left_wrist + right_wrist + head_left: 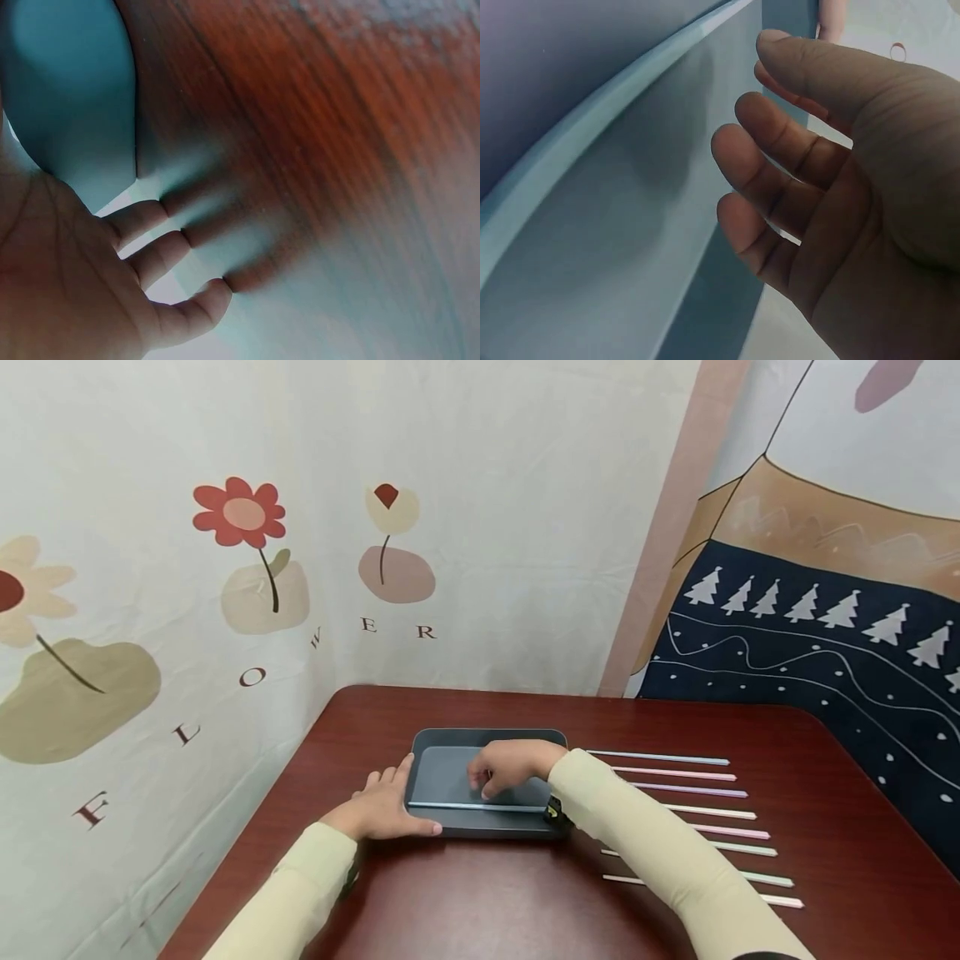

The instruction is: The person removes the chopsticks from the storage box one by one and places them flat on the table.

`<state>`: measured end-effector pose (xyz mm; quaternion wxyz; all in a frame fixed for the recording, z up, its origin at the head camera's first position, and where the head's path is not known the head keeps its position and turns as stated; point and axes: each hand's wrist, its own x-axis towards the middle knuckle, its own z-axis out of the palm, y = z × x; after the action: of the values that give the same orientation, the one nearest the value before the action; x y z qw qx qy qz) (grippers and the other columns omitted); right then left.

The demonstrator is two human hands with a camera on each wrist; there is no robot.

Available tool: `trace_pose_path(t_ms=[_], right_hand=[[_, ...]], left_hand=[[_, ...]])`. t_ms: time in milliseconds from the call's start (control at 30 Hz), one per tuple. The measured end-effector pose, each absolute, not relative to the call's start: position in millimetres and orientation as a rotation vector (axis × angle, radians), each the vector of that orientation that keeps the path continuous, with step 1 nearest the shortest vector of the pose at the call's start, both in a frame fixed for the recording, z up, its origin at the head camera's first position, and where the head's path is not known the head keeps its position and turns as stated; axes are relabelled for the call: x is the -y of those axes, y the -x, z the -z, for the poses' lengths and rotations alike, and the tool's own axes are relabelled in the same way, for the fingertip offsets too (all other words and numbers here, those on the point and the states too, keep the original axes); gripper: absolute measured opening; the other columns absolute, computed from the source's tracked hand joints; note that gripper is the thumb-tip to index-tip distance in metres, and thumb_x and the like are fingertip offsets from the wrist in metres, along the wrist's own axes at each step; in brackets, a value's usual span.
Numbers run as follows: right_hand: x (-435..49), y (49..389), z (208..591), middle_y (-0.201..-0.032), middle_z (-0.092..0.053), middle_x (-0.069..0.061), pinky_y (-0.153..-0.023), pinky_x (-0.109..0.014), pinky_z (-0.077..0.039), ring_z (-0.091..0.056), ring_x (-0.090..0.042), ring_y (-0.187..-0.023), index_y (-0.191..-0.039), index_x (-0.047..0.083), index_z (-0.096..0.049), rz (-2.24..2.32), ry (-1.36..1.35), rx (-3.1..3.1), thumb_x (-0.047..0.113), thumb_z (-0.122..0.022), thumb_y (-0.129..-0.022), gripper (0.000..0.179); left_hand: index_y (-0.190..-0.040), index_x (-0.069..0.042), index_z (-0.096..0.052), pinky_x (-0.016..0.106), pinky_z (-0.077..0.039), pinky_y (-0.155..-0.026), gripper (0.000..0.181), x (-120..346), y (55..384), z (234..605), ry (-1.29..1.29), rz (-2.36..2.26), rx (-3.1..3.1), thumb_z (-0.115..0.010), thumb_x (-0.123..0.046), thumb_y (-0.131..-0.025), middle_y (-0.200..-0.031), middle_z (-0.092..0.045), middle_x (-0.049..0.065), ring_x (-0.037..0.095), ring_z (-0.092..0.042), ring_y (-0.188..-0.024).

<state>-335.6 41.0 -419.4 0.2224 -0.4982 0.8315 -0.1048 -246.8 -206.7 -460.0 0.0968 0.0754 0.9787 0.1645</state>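
A dark grey rectangular tray point(442, 772) lies on the table. Inside it, along the side nearest me, lies one thin light-blue stick point(480, 807), which the right wrist view shows close up as a pale bar point(555, 161). My left hand point(382, 806) rests at the tray's left end, fingers spread along the side and thumb at the front rim. Over the middle of the tray hangs my right hand point(513, 766), its fingers loosely bent. In the right wrist view nothing sits between that thumb and those fingers point(739, 157).
To the right of the tray several thin pastel sticks point(693, 791) lie in a row, roughly parallel, partly covered by my right sleeve point(660, 843). The reddish-brown table point(480, 902) meets printed cloth hangings point(510, 527) at its back and left.
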Motion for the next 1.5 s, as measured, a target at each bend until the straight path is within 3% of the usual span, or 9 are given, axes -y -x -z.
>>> trace_pose_path(t_ms=[467,933,1500], right_hand=[[-23.0,338.5,431.9,-0.083,-0.059,0.007,-0.065,-0.024,-0.045,-0.051,-0.007,-0.071,-0.094,0.021,-0.064,0.222,1.284,-2.249,0.019,-0.077,-0.089,0.014],[-21.9,346.7,438.4,-0.075,-0.054,0.005,-0.063,-0.024,-0.041,-0.046,-0.008,-0.065,-0.085,0.017,-0.063,0.28,1.267,-2.23,0.004,-0.07,-0.091,0.016],[-35.3,349.8,419.9,-0.08,-0.056,0.005,-0.065,-0.026,-0.043,-0.048,-0.009,-0.067,-0.094,0.017,-0.065,0.394,1.246,-2.267,0.004,-0.061,-0.094,0.014]], left_hand=[[-0.158,-0.002,-0.012,0.062,-0.04,-0.089,0.141,208.1,248.6,459.8,-0.231,-0.471,-2.898,-0.073,-0.081,-0.059,-0.146,-0.042,0.018,0.033,-0.039,-0.119],[-0.158,-0.002,-0.012,0.062,-0.04,-0.087,0.14,206.7,247.5,458.3,-0.231,-0.462,-2.906,-0.073,-0.081,-0.06,-0.146,-0.041,0.019,0.034,-0.04,-0.118],[-0.158,-0.002,-0.012,0.062,-0.04,-0.087,0.141,205.8,246.3,458.4,-0.226,-0.475,-2.906,-0.074,-0.081,-0.059,-0.142,-0.044,0.018,0.032,-0.04,-0.115]])
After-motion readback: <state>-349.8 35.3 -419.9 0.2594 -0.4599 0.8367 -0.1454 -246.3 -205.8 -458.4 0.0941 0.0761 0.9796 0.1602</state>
